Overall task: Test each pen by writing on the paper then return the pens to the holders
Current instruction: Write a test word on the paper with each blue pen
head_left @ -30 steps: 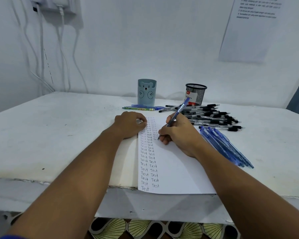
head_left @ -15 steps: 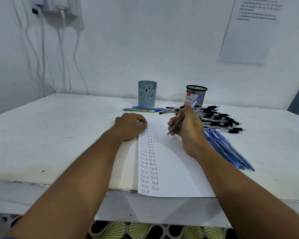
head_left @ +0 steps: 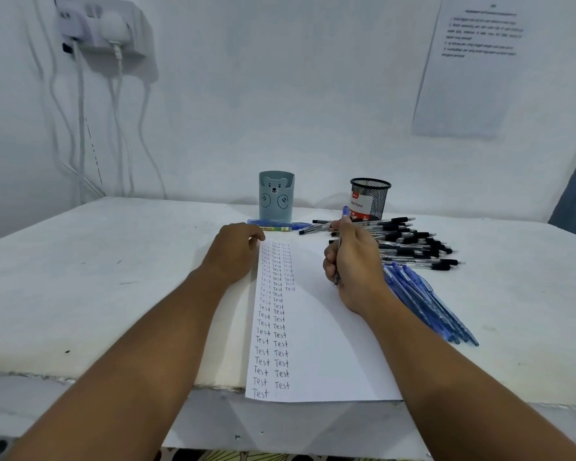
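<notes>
Now a blue pen is gripped upright in the right hand, fingers curled round it, tip just above the paper; the untested pens beyond could be scattered by a careless reach.

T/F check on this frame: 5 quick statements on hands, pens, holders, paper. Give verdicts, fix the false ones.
1. The right hand grips a blue pen. True.
2. The left hand holds a pen. False: it holds none and rests on the paper at its left edge.
3. The black mesh holder is full of pens. False: no pens stick out of it; the black-grip pens lie in a pile on the table.
4. A bunch of blue pens lies right of the paper. True.
5. The bear holder lies on its side. False: it stands upright.
</notes>
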`<state>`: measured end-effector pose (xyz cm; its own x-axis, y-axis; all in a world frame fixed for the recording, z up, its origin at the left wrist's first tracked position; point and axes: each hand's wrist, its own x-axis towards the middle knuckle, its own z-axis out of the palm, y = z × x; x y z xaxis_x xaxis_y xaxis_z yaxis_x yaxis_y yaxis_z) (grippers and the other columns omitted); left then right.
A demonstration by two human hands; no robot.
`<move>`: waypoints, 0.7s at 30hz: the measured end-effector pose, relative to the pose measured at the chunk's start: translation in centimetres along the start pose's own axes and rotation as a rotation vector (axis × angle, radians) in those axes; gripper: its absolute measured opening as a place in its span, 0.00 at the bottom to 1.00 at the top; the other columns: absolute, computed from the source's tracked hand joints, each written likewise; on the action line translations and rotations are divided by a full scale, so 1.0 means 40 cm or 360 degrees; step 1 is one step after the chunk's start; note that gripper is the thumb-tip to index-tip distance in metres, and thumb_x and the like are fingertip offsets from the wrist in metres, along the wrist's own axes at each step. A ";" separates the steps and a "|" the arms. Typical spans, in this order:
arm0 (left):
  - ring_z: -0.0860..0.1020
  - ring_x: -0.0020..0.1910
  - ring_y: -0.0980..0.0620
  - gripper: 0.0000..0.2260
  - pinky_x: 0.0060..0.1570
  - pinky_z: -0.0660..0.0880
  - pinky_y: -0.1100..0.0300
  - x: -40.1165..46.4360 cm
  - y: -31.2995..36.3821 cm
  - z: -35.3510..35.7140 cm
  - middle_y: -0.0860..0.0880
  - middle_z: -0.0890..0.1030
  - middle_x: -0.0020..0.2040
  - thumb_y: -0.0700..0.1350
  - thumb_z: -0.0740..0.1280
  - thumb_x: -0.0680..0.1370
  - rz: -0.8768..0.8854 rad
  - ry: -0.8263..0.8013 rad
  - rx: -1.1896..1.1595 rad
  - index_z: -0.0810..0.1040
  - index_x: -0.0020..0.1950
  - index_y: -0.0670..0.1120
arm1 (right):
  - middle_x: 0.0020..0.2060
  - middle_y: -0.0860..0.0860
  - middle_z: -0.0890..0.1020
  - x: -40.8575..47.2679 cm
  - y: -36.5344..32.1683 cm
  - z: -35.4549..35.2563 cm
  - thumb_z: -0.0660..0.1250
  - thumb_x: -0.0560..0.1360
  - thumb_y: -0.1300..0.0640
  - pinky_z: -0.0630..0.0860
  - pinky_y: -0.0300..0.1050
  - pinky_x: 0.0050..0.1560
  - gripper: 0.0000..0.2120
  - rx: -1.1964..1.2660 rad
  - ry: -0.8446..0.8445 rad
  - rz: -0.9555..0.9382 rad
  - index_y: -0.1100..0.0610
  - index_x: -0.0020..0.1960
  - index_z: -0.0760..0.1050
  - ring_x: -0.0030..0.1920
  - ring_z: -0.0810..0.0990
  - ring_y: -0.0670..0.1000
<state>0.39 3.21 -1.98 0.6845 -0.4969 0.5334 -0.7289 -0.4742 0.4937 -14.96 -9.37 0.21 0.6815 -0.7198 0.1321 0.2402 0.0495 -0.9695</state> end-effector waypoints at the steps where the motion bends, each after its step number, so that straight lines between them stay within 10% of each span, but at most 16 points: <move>1: 0.77 0.56 0.47 0.11 0.55 0.68 0.60 0.001 0.001 0.002 0.44 0.82 0.56 0.36 0.61 0.79 0.0001 -0.0012 0.0018 0.82 0.54 0.43 | 0.23 0.50 0.71 0.001 0.001 -0.001 0.55 0.84 0.49 0.61 0.37 0.21 0.13 -0.0019 0.0001 0.0002 0.55 0.53 0.74 0.21 0.67 0.48; 21: 0.75 0.57 0.39 0.23 0.55 0.70 0.53 0.045 0.033 0.004 0.38 0.81 0.57 0.49 0.56 0.73 0.0114 -0.0213 0.0243 0.81 0.57 0.37 | 0.27 0.50 0.76 0.011 0.020 0.001 0.55 0.84 0.48 0.62 0.34 0.20 0.15 -0.0198 0.0055 -0.0029 0.57 0.58 0.72 0.23 0.73 0.47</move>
<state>0.64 1.58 -0.47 0.6336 -0.6204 0.4623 -0.7729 -0.5339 0.3428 -14.43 -9.62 -0.52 0.6530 -0.7434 0.1449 0.1631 -0.0489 -0.9854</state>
